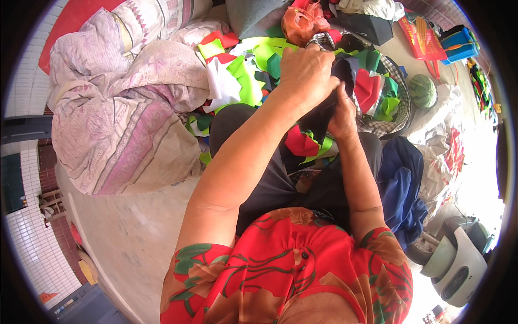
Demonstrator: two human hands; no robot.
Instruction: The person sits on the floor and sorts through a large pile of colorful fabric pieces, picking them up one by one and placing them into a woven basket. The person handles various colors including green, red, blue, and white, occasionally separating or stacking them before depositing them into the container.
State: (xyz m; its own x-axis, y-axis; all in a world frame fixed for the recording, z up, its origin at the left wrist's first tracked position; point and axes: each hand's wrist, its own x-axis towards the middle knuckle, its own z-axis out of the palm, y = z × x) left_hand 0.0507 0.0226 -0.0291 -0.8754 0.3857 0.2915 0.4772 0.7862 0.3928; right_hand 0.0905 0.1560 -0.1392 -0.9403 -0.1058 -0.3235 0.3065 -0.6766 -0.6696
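Observation:
Both my hands are up in front of my knees, gripping a piece of black cloth (346, 73). My left hand (306, 74) is closed at the cloth's upper left edge, its fingers curled. On the other side my right hand (343, 114) pinches the cloth with the thumb up; its other fingers are partly hidden. Beneath and around them lie scraps of cloth: a lime green scrap (245, 81), a white scrap (222, 83) and a red scrap (302, 141). To the right, a checked cloth-lined basket (398, 81) holds more red and green scraps.
A large pale patterned cloth bundle (124, 124) fills the left side. An orange-red plastic bag (303, 22) sits at the back. Right of the basket are a green striped melon (422, 90) and crumpled plastic bags (440, 140). A navy cloth (399, 183) lies by my right knee.

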